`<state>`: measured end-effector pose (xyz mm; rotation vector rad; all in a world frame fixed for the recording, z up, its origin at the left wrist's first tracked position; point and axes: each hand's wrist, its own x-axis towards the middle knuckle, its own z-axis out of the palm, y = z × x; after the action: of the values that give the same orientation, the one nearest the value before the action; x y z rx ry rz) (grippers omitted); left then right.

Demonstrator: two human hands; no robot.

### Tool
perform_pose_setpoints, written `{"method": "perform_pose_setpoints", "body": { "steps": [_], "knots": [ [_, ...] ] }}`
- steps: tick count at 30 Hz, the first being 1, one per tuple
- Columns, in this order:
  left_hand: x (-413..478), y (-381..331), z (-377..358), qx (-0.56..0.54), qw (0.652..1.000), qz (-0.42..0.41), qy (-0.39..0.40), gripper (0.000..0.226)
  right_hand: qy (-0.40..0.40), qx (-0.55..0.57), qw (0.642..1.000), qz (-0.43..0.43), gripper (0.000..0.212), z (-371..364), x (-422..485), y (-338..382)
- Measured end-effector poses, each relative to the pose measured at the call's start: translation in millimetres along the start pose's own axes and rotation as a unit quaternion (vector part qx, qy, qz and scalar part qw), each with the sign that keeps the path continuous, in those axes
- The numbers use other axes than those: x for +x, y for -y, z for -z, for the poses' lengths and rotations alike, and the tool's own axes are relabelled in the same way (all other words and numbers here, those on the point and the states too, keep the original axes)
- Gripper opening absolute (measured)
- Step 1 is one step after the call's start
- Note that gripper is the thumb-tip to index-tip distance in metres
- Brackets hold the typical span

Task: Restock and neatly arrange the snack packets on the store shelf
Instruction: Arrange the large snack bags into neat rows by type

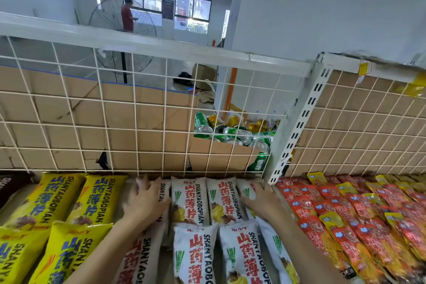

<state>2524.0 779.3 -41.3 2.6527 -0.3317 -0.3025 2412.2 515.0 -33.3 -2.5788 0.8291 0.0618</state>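
As left hand [145, 202], right hand [261, 200] lie flat, packets [246, 189] under fingers [147, 183].

Bg: white wall [322, 7], big fan [105, 16], windows [193, 12].

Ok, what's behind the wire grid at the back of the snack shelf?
Flat cardboard sheets stand behind the wire grid; to the right, an open cardboard box holds green and gold drink cans. The box wall hides how deep the cans go.
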Motion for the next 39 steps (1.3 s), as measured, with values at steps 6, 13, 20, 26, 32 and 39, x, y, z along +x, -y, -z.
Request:
{"method": "perform_pose_setpoints", "body": {
  "steps": [6,13,20,26,32,39],
  "knots": [
    [8,8,-10,-0.015,1.0,0.003,-0.01,0.069,-0.011,-0.04,0.999,-0.006,0.064,-8,0,0],
    [7,4,-9,-0.028,0.999,0.022,-0.032,0.066,-0.027,-0.035,0.997,-0.056,0.061,-14,9,8],
    [-4,1,2,-0.066,0.995,0.01,-0.07,0.059,-0.032,-0.007,0.998,-0.053,0.066,-12,10,10],
    [-34,16,25,-0.122,0.98,-0.067,-0.14,0.047,-0.094,-0.008,0.991,0.092,0.054,8,-17,36],
    [-88,35,17,-0.102,0.981,-0.1,-0.129,0.051,0.045,0.085,0.957,0.272,0.037,0,-55,81],
    [-146,41,-10,-0.017,0.994,-0.044,-0.099,0.095,0.12,0.059,0.923,0.362,0.029,-31,-71,130]
  ]
}}
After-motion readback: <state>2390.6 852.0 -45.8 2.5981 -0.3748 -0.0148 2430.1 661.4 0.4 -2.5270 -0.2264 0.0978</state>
